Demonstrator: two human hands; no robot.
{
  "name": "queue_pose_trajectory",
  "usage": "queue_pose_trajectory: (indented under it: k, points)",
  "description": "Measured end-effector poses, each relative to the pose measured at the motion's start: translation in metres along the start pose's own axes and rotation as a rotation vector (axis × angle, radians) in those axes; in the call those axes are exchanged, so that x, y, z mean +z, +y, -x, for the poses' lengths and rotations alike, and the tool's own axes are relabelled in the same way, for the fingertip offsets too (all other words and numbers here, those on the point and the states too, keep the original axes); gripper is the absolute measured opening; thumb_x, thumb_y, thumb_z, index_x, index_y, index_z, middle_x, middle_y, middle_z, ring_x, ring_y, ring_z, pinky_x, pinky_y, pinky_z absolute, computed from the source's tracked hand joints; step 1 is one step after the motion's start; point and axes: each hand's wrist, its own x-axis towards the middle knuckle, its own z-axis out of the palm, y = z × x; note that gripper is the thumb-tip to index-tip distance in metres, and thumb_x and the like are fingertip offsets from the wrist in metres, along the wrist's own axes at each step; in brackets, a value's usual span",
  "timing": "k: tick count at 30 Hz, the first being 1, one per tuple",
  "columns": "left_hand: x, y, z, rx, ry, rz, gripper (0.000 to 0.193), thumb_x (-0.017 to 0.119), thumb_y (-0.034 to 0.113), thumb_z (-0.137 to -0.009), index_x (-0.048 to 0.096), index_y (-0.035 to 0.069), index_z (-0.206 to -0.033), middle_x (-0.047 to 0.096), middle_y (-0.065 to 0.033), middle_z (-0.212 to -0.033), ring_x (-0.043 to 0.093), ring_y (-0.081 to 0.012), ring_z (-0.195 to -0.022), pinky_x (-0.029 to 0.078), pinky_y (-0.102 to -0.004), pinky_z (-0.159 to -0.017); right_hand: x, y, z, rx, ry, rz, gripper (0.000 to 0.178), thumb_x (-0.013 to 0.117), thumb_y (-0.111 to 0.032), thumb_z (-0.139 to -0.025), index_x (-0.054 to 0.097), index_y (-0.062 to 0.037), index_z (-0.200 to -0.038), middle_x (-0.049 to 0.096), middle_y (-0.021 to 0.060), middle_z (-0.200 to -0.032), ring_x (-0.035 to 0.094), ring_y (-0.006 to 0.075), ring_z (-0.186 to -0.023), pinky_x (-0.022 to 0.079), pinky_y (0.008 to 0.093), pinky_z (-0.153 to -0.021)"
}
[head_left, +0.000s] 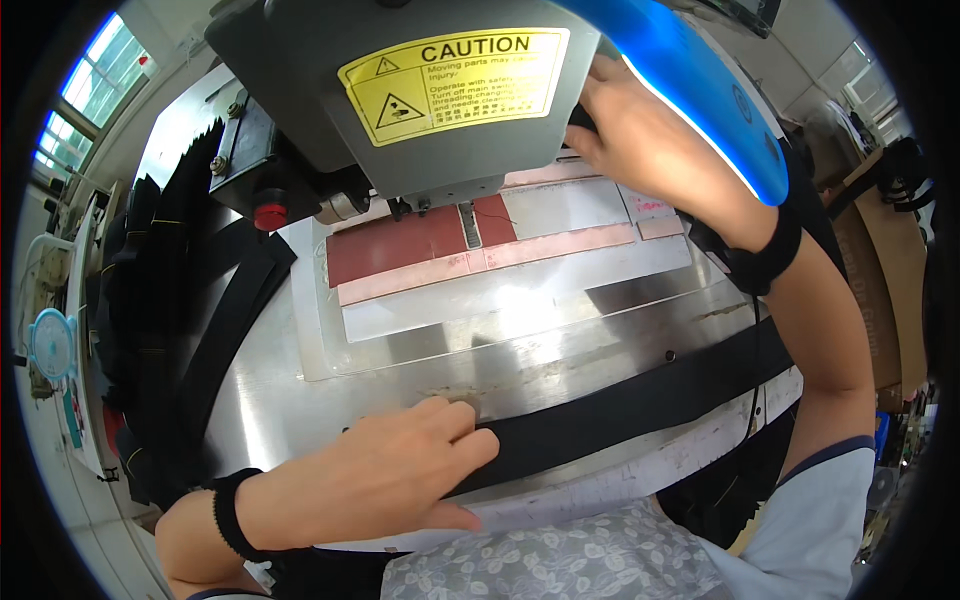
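Observation:
My left hand (415, 468) lies low over the near edge of the metal table, fingers curled over the left end of a black fabric strip (620, 413). Its thumb sticks out on the near side of the strip. Up at the right side of the grey sewing machine head (470, 165), my right hand (635, 125) is bent round a dark thing; the machine hides its fingertips, so I cannot make the thing out. Under the head lies a flat template with a dark red panel (400, 245) and pink strips (560, 245), with a narrow slot near the needle area.
A pile of black fabric pieces (155, 300) stands at the left, with a loose black strip (235, 325) beside it. A black box with a red knob (271, 215) juts from the machine's left. A blue glossy cover (700, 90) overhangs my right forearm. Cardboard (880, 290) stands far right.

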Motion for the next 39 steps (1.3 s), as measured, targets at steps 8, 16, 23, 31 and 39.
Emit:
queue_pose_trajectory:
  k: [8,16,23,31,39]
  points:
    - [0.001,-0.010,0.004,-0.007,-0.025,0.083,0.015,0.067,0.011,-0.082,0.061,0.003,-0.093,0.059,-0.0132,-0.081,0.060,-0.0318,-0.078,0.050,-0.0373,-0.068,-0.079,-0.100,0.011,-0.038,-0.875,-0.741,0.039,0.065,-0.032,-0.086,0.060,0.0010,-0.106,0.065,0.0195,-0.094,0.062,0.0354,-0.093,0.050,0.0404,-0.083]
    - [-0.024,-0.041,-0.019,-0.352,0.464,0.319,0.015,0.060,0.011,-0.090,0.063,-0.004,-0.090,0.061,-0.0047,-0.070,0.061,-0.0111,-0.059,0.047,-0.0250,-0.052,-0.077,-0.121,0.016,0.151,-0.930,-0.727,0.017,0.058,-0.001,-0.083,0.057,0.0083,-0.097,0.064,0.0277,-0.084,0.064,0.0410,-0.087,0.050,0.0447,-0.074]
    - [-0.011,-0.066,-0.047,-0.370,0.777,0.241,0.028,0.063,0.015,-0.089,0.062,-0.006,-0.107,0.063,-0.0083,-0.075,0.059,-0.0127,-0.063,0.048,-0.0278,-0.059,-0.038,-0.085,0.011,0.275,-0.529,-0.483,0.021,0.065,-0.018,-0.086,0.064,0.0030,-0.088,0.063,0.0222,-0.075,0.063,0.0393,-0.073,0.049,0.0430,-0.067]
    - [-0.006,-0.078,-0.043,-0.185,0.613,-0.286,0.046,0.066,0.023,-0.086,0.057,0.010,-0.128,0.051,-0.0155,-0.100,0.049,-0.0302,-0.096,0.042,-0.0381,-0.084,-0.012,-0.055,0.008,0.262,-0.451,-0.399,0.024,0.069,-0.026,-0.083,0.069,-0.0025,-0.085,0.064,0.0167,-0.068,0.063,0.0337,-0.070,0.048,0.0419,-0.066]
    - [-0.008,-0.081,-0.054,-0.179,0.640,-0.410,0.045,0.064,0.027,-0.087,0.057,0.011,-0.129,0.050,-0.0174,-0.100,0.049,-0.0302,-0.094,0.044,-0.0386,-0.083,0.004,-0.040,0.009,0.234,-0.383,-0.398,0.028,0.070,-0.030,-0.083,0.070,-0.0038,-0.091,0.064,0.0152,-0.068,0.064,0.0314,-0.068,0.048,0.0418,-0.064]
